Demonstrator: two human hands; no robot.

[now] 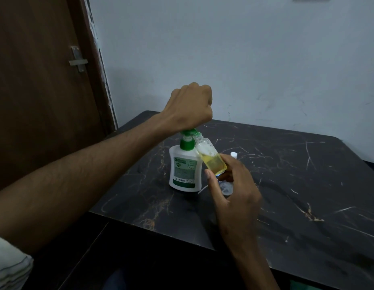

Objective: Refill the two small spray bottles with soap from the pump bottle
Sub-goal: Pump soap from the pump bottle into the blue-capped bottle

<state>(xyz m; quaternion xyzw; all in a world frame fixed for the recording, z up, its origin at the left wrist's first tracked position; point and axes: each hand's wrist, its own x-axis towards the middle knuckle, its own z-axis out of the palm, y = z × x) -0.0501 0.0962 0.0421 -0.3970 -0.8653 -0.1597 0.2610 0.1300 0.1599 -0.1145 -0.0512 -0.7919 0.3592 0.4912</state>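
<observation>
The white pump bottle [185, 168] with its green pump head [187, 136] stood upright on the black marble-patterned table [297, 195], roughly mid-table and toward the far left corner. The left hand [191, 105] sat on top of the pump as a closed fist, pressing down; its fingers were hidden beneath, so whether they curled round the pump head could not be told. The right hand [234, 189] pinched the small clear spray bottle [211, 156] by its lower end, tilted so that its open neck met the pump's spout. The bottle held yellow soap in its lower half with white foam above.

That little bottle looked light and rigid, thin plastic, and probably slick if soap ran down its side; a hold low on its flat sides, as here, kept the neck free. The pump bottle seemed heavy enough to stay put under a straight downward press, though an off-centre push could tip it.

Just behind the right hand lay what was probably the second spray bottle [227, 188] and a white cap [233, 154], partly hidden. The table's near edge ran close below the pump bottle, and the brown door [41, 91] stood to the left. To the right the tabletop offered open room for setting a filled bottle down.
</observation>
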